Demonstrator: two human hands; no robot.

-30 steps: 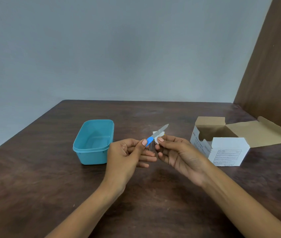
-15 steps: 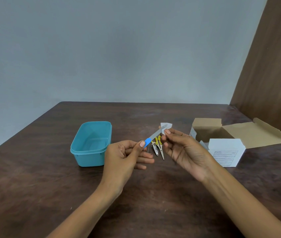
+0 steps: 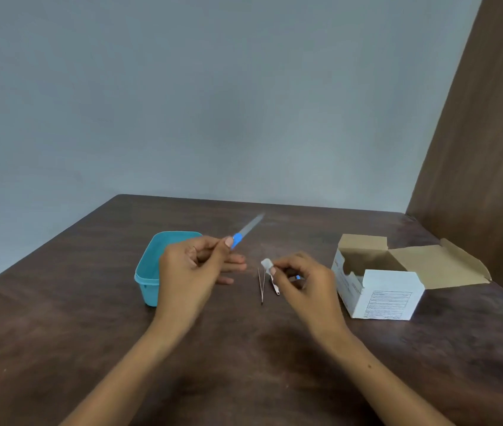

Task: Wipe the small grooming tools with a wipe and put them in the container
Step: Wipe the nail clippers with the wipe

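Note:
My left hand pinches the blue handle of a nail file, whose grey blade points up and away to the right, just right of the teal container. The container's right side is hidden behind that hand. My right hand pinches a small white wipe between thumb and forefinger, apart from the file. On the table under the wipe lie thin tweezers and a small metal tool, partly covered by my right hand. A bit of blue shows by my right fingers.
An open white cardboard box with brown flaps stands to the right on the dark wooden table. A brown wooden panel rises at the far right, and a grey wall stands behind the table.
My hands have come apart: the wipe has left the file's blade and my right hand has dropped toward the tools on the table, while my left hand has carried the file left, toward the container.

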